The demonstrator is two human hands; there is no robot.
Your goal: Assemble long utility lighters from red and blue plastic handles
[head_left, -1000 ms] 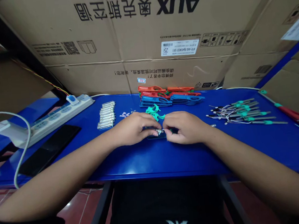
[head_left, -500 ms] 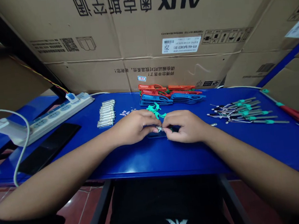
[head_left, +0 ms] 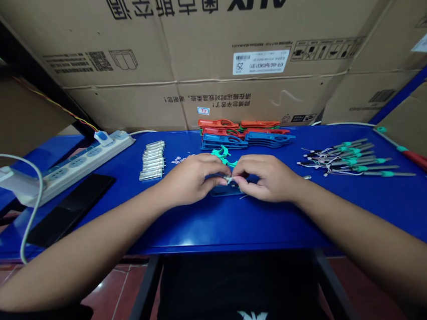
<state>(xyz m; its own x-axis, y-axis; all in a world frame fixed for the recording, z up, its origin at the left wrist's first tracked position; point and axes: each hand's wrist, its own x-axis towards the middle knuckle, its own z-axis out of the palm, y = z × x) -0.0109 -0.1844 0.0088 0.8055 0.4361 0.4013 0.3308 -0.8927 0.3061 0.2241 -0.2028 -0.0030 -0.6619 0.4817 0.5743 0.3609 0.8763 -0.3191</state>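
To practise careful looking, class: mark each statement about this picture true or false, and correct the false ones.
1. The left hand and right hand pinch a small metal part between their fingertips. True.
2. The silver metal tubes lie to the right of the hands. False: they lie to the left, on the blue table.
3. The white power strip lies left of those tubes. True.
4. The red and blue plastic clips sit on top of the cardboard box. False: they lie on the table, in front of the cardboard box.
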